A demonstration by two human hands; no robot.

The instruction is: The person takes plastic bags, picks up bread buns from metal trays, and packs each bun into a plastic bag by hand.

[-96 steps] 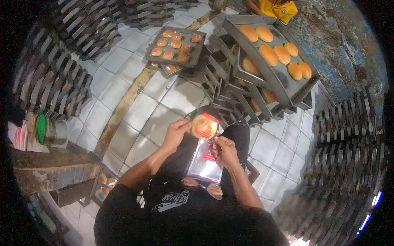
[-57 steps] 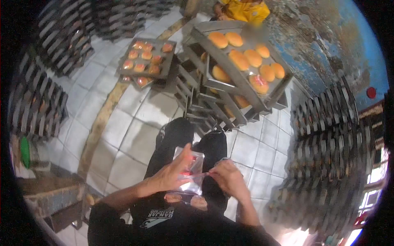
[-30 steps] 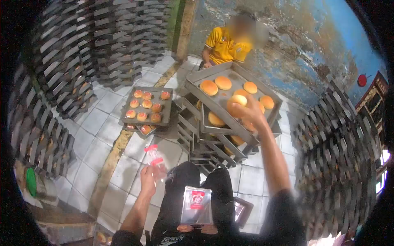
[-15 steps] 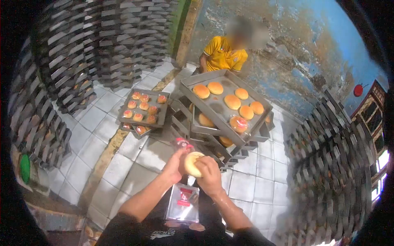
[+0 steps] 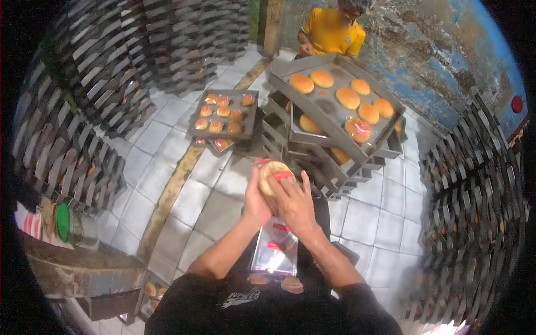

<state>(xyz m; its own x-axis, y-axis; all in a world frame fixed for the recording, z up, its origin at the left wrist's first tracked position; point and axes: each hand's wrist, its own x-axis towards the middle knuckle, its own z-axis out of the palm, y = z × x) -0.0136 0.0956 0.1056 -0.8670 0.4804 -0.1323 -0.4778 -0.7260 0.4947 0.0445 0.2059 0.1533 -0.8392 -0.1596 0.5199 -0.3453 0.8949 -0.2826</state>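
Between my hands is a round, pale-sided bun (image 5: 270, 169), inside or partly inside a clear plastic bag with red print (image 5: 283, 175). My left hand (image 5: 257, 199) is closed around the left side of the bag and bun. On the other side, my right hand (image 5: 296, 205) presses its fingers on the bun, and the red print lies across those fingers. How far the bag covers the bun I cannot tell. A stack of clear, red-printed bags (image 5: 274, 258) rests on my lap just under my wrists.
Ahead, stacked metal trays (image 5: 282, 84) hold golden buns and one wrapped bun (image 5: 357, 130). A smaller tray (image 5: 226, 135) of wrapped buns is to the left. A person in a yellow shirt (image 5: 346, 40) sits behind. Tall tray stacks (image 5: 469, 223) line both sides.
The bun, bare and beside the bag before, now has the bag's red print over it and my right fingers. My hands have come closer together, and the view has shifted.
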